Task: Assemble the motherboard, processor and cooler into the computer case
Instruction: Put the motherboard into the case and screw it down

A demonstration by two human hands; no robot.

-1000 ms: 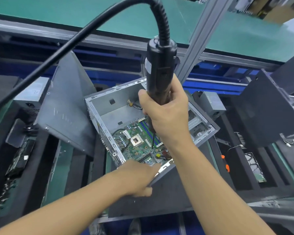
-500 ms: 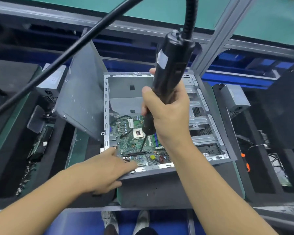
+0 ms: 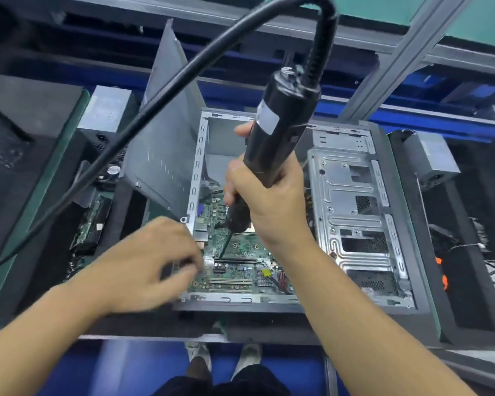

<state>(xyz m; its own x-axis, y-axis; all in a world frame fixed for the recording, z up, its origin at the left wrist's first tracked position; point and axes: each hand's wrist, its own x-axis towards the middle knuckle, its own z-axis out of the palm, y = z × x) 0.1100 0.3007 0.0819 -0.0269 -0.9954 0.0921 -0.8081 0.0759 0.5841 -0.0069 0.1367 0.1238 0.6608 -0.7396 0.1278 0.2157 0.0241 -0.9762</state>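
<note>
An open metal computer case lies flat in front of me, with a green motherboard seated in its left half. My right hand grips a black electric screwdriver, whose thin bit touches the board near its left middle. The processor socket is mostly hidden behind the tool and hand. My left hand rests at the case's left edge, fingers curled together by the board; whether they pinch anything cannot be told. No cooler is seen on the board.
The thick black cable arcs from the tool up and leftward. A grey side panel leans against the case's left. Power supplies sit at left and right. Black foam trays flank the case; my feet are below the bench edge.
The view has closed in and squared up on the case. The screwdriver bit has come down onto the board's left middle, and my left hand has shifted up along the case's left edge.
</note>
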